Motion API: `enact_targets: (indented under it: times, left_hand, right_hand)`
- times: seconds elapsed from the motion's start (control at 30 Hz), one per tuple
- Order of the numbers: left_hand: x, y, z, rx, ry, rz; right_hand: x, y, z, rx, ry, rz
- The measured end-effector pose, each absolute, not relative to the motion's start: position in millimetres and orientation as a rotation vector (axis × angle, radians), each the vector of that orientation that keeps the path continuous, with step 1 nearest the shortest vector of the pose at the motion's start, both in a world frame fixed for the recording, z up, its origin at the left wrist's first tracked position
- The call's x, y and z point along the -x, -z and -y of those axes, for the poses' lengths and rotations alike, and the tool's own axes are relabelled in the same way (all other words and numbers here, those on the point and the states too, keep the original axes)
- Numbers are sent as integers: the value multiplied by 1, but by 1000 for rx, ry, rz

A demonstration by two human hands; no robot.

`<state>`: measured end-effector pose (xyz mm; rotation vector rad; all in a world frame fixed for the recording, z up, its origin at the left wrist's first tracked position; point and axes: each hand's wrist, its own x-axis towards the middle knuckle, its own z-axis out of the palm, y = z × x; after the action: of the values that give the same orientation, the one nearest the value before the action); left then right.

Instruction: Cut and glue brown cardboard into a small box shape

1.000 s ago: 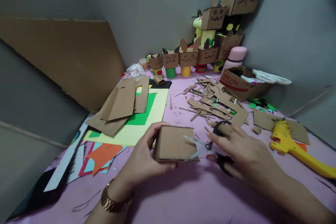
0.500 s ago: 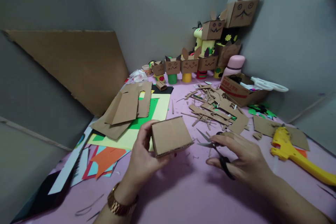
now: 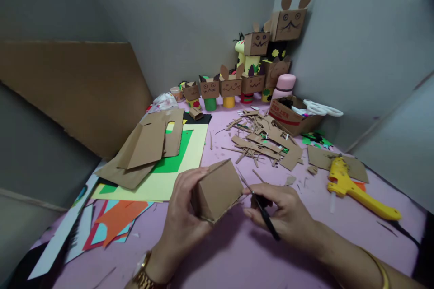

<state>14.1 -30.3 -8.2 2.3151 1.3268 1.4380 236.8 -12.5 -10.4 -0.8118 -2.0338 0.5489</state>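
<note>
My left hand [image 3: 188, 210] grips a small cardboard box [image 3: 219, 189] from its left side, holding it tilted above the purple table. Black-handled scissors [image 3: 267, 221] are in my right hand [image 3: 286, 212], with fingers through or around the handles. The scissor blades point up and left, right beside the box's right corner; whether they touch the cardboard I cannot tell. My left fingertips under the box are hidden.
Cardboard scraps [image 3: 264, 137] lie in a heap beyond the box. A yellow glue gun [image 3: 359, 194] rests at right. Left are cardboard sheets [image 3: 145, 144] and coloured paper [image 3: 118, 221]. Cardboard animal figures [image 3: 230, 86] stand at the back near an open carton [image 3: 288, 117].
The box has turned and tipped in my left hand. My right hand has brought the scissors in against its right corner, and the blades have come closer together. The view has shifted right.
</note>
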Motion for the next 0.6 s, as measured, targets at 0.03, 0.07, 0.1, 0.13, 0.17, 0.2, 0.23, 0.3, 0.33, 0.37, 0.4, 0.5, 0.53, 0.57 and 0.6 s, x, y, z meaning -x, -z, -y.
enact_targets:
  times: [0.03, 0.07, 0.1, 0.13, 0.17, 0.2, 0.23, 0.3, 0.33, 0.37, 0.4, 0.5, 0.53, 0.57, 0.6]
  left_hand:
    - [-15, 9, 30, -2351, -1450, -1306]
    - [-15, 10, 30, -2372, -1456, -1293]
    - [-16, 10, 30, -2386, -1459, -1288]
    - [-16, 10, 30, -2399, -1463, -1288]
    - [-17, 9, 31, -2412, -1471, -1296]
    - [-17, 8, 31, -2425, -1482, -1316]
    - [-16, 7, 31, -2439, -1490, -1343]
    - [-15, 5, 32, -2476, -1506, -1393]
    - [-13, 4, 32, -2487, -1513, -1420]
    - [-12, 3, 31, -2496, -1520, -1445]
    - [-10, 3, 31, -2497, -1531, -1470]
    - [-7, 3, 30, -2474, -1570, -1523]
    - [-6, 4, 29, -2463, -1577, -1522]
    - [-6, 4, 29, -2450, -1584, -1516]
    - [-7, 5, 29, -2428, -1589, -1509]
  right_hand:
    - [-236, 11, 12, 803, -504, 2049]
    - [-236, 11, 12, 794, -466, 2061]
    - [-235, 11, 12, 784, -440, 2072]
    - [-235, 11, 12, 773, -431, 2085]
    - [-235, 11, 12, 762, -433, 2099]
    - [-234, 11, 13, 744, -445, 2114]
    - [-234, 10, 15, 715, -460, 2132]
    - [-233, 10, 19, 633, -503, 2195]
    - [-232, 11, 21, 584, -533, 2241]
    - [-232, 11, 24, 541, -574, 2296]
    - [-232, 12, 26, 511, -620, 2357]
    - [-233, 15, 28, 537, -701, 2501]
    - [-234, 16, 26, 577, -690, 2511]
    - [-236, 15, 24, 620, -667, 2501]
    - [-238, 15, 21, 664, -641, 2477]
